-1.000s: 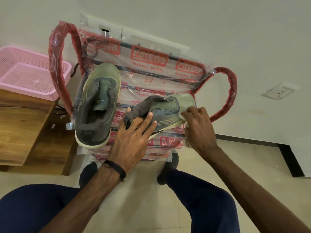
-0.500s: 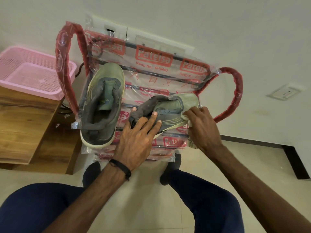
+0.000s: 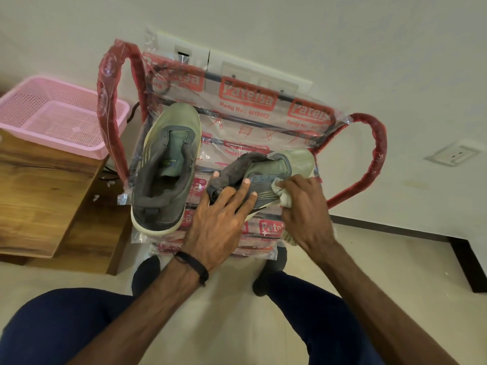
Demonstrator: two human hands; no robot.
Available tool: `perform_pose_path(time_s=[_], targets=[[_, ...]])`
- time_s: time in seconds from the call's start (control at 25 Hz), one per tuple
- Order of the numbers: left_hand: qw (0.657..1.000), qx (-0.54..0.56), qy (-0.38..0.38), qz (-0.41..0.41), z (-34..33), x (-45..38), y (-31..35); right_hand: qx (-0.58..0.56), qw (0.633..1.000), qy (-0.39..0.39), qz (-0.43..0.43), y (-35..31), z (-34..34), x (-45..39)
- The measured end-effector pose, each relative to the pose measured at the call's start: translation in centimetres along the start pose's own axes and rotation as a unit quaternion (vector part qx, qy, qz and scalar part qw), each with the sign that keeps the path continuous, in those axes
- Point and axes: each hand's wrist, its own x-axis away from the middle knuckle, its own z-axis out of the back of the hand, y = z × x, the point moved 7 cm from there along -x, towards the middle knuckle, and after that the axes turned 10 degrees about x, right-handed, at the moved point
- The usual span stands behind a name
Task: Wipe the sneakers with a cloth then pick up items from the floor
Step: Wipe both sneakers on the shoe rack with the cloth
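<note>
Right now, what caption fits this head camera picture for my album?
Left hand steadies a grey-green sneaker on a plastic-wrapped chair while the right hand wipes it with a white cloth.

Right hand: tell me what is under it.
Under the right hand a bunched whitish cloth presses against the tilted sneaker. The cloth's middle and the sneaker's side beneath it are covered.

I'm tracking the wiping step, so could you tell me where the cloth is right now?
In the head view, the white cloth is bunched in the right hand, pressed against the side of the tilted right-hand sneaker, which the left hand steadies.
</note>
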Motion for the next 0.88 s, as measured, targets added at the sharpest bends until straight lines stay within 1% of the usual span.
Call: perform_pose_path(time_s=[0.08, 0.12, 0.16, 0.2, 0.32, 0.36, 0.4, 0.44, 0.52, 0.56, 0.6, 0.64, 0.72, 0.76, 0.8, 0.88], targets=[[1.000, 0.005, -0.003, 0.003, 0.1, 0.1, -0.2, -0.004, 0.997, 0.000, 0.081, -2.7, 0.7, 1.0], [1.000, 0.005, -0.004, 0.002, 0.1, 0.0, -0.1, 0.003, 0.994, -0.001, 0.111, -3.0, 1.0, 0.9], [1.000, 0.002, -0.004, 0.001, 0.1, 0.0, 0.0, 0.019, 0.992, 0.000, 0.123, -2.7, 0.9, 0.5], [1.000, -0.004, -0.003, 0.000, 0.0, -0.1, 0.1, 0.032, 0.994, 0.003, 0.107, -1.6, 0.6, -0.3], [1.000, -0.014, 0.000, -0.002, -0.2, -0.2, 0.2, 0.009, 0.999, -0.015, -0.038, 2.5, -0.6, -2.1], [1.000, -0.011, 0.002, -0.002, -0.2, -0.2, 0.2, 0.007, 0.998, -0.017, -0.057, 2.4, -0.8, -2.2], [1.000, -0.007, 0.005, -0.001, -0.1, -0.1, 0.1, 0.006, 0.999, -0.017, -0.048, 1.3, -0.7, -1.9], [1.000, -0.004, 0.009, -0.001, 0.0, -0.1, 0.0, 0.006, 1.000, -0.016, -0.016, -0.2, -0.6, -1.5], [1.000, 0.000, 0.017, -0.001, 0.1, 0.0, 0.0, 0.002, 0.997, -0.015, 0.074, -2.7, 0.2, -0.4], [1.000, 0.003, 0.014, 0.000, 0.1, 0.0, 0.1, 0.005, 0.994, -0.020, 0.106, -3.0, 0.5, -0.4], [1.000, 0.004, 0.011, -0.001, 0.1, -0.1, 0.2, 0.013, 0.993, -0.021, 0.119, -2.6, 0.6, -0.7], [1.000, 0.003, 0.010, -0.003, 0.0, -0.2, 0.3, 0.025, 0.994, -0.019, 0.100, -1.7, 0.4, -1.3], [1.000, 0.000, 0.006, -0.006, -0.2, -0.3, 0.4, 0.034, 0.999, -0.022, 0.001, 0.7, 0.0, -2.7], [1.000, 0.004, 0.005, -0.004, -0.3, -0.3, 0.3, 0.030, 0.999, -0.022, -0.023, 0.8, 0.0, -3.0], [1.000, 0.009, 0.004, 0.001, -0.2, -0.3, 0.1, 0.021, 1.000, -0.022, -0.009, 0.0, 0.0, -3.0], [1.000, 0.013, 0.001, 0.008, -0.2, -0.1, -0.2, -0.003, 0.996, -0.039, 0.082, -2.8, 0.0, -1.9]])
